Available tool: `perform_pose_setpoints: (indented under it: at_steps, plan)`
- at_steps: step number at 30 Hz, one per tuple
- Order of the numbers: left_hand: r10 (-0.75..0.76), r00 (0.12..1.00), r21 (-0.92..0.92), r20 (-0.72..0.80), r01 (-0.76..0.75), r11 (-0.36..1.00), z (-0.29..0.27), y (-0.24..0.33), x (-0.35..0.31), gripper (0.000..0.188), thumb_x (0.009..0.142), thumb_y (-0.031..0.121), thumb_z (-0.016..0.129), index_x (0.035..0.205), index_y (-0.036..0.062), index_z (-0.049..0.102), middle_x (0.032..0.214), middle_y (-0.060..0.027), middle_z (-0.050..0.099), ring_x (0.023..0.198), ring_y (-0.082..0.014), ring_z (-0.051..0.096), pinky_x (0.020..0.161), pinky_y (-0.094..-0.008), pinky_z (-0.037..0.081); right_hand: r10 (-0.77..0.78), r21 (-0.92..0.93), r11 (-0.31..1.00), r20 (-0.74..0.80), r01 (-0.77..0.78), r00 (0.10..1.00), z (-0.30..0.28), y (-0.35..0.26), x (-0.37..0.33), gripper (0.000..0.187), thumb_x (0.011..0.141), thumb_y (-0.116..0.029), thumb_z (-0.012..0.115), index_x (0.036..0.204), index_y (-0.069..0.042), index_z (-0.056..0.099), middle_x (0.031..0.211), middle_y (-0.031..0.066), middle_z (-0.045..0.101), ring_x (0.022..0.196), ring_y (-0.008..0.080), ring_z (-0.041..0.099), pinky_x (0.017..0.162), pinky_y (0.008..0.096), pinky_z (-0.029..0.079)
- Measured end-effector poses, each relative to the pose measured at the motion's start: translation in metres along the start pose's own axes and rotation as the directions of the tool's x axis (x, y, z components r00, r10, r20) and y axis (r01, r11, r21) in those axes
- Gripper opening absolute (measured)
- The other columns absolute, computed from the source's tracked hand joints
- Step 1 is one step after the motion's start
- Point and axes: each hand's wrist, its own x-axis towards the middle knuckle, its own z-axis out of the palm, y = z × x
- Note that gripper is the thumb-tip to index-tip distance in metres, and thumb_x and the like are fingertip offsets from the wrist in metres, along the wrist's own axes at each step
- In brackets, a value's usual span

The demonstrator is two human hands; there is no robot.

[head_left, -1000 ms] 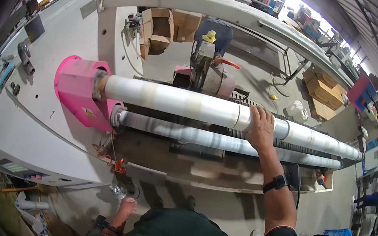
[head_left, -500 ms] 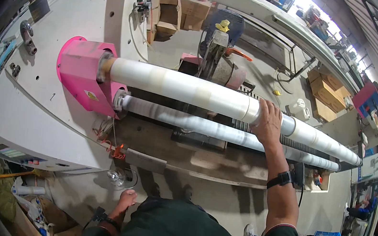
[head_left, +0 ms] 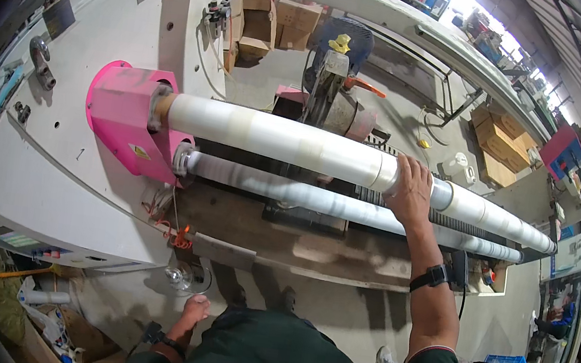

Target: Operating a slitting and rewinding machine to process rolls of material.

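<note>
Two white rolls lie side by side across the machine, both running from the pink housing (head_left: 125, 117) out to the far right. The right hand (head_left: 408, 191) rests on top of the upper roll (head_left: 281, 143), fingers spread flat over its curve and not clamped around it, right at a seam where the wide wrapped stretch ends and a narrower stretch begins. Against the views from a second and half a second ago, the hand sits at nearly the same seam while the whole picture has shifted a little, which reads as the head moving more than the arm; the palm appears to have held its place on the roll throughout. That suggests the contact is steady pressing or feeling of the surface, not a slide along it.

The left hand (head_left: 194, 311) hangs low, well below the housing, close to a small round knob (head_left: 180, 277) on the machine's front edge; its fingers look curled together, but whether they grip anything I cannot tell.

Below the upper roll lies the lower roll (head_left: 317, 200), just beside it and nearly parallel, with a dark gap between. Right of the housing, the upper roll's top is unobstructed as far as the hand. Behind the rolls stands a blade unit (head_left: 336, 91) with a yellow cap, near the upper roll's back.
</note>
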Motion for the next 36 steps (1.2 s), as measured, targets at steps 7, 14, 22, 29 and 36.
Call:
perform_pose_setpoints:
  at_steps: [7,14,22,29,36]
  plan:
    - [0.005,1.0,0.084,0.021,-0.007,0.996,-0.006,-0.02,0.024,0.029,0.082,0.014,0.064,0.107,0.0016,0.056,0.082,-0.0077,0.06,0.06,-0.0171,0.059,0.049,-0.0306,0.05,0.024,0.054,0.998,0.027,-0.026,0.999,0.002,0.006,-0.001,0.079,0.053,-0.009,0.075,0.125,-0.007,0.043,0.126,0.0132,0.047,0.119,0.0332,0.041,0.103,0.0447,0.03]
    - [-0.081,0.997,0.045,0.004,0.081,0.996,-0.01,-0.017,0.02,0.036,0.082,0.014,0.063,0.115,0.0028,0.054,0.088,-0.0086,0.06,0.062,-0.0191,0.06,0.052,-0.032,0.051,-0.015,-0.011,1.0,0.04,0.015,0.999,0.006,0.011,0.0,0.08,0.052,-0.011,0.077,0.124,-0.008,0.043,0.124,0.0139,0.047,0.119,0.033,0.042,0.103,0.0452,0.029]
    - [-0.045,0.999,0.101,0.021,0.043,0.994,-0.006,-0.01,0.012,0.03,0.085,0.015,0.06,0.113,0.0036,0.055,0.089,-0.0063,0.06,0.068,-0.02,0.062,0.058,-0.0334,0.052,0.026,-0.029,0.999,0.086,-0.024,0.996,0.005,0.018,-0.002,0.081,0.053,-0.014,0.078,0.125,-0.009,0.042,0.124,0.0132,0.047,0.119,0.0323,0.042,0.104,0.044,0.029]
    - [-0.023,1.0,0.074,0.014,0.022,0.997,-0.007,0.001,-0.007,0.024,0.085,0.013,0.057,0.107,0.0041,0.056,0.088,-0.005,0.06,0.066,-0.0185,0.061,0.059,-0.0325,0.052,0.045,0.042,0.998,0.172,-0.053,0.984,-0.013,0.022,-0.003,0.083,0.052,-0.018,0.079,0.126,-0.009,0.042,0.126,0.0124,0.047,0.119,0.0314,0.041,0.104,0.0431,0.029]
    - [0.026,0.999,0.152,0.04,-0.032,0.988,-0.021,-0.011,-0.003,0.021,0.084,0.011,0.056,0.103,0.0018,0.057,0.082,-0.0048,0.058,0.061,-0.0176,0.059,0.052,-0.031,0.051,0.0,0.14,0.989,0.25,-0.036,0.968,-0.016,0.008,0.008,0.092,0.053,-0.025,0.082,0.133,-0.008,0.039,0.13,0.0123,0.044,0.124,0.0312,0.038,0.106,0.0433,0.027]
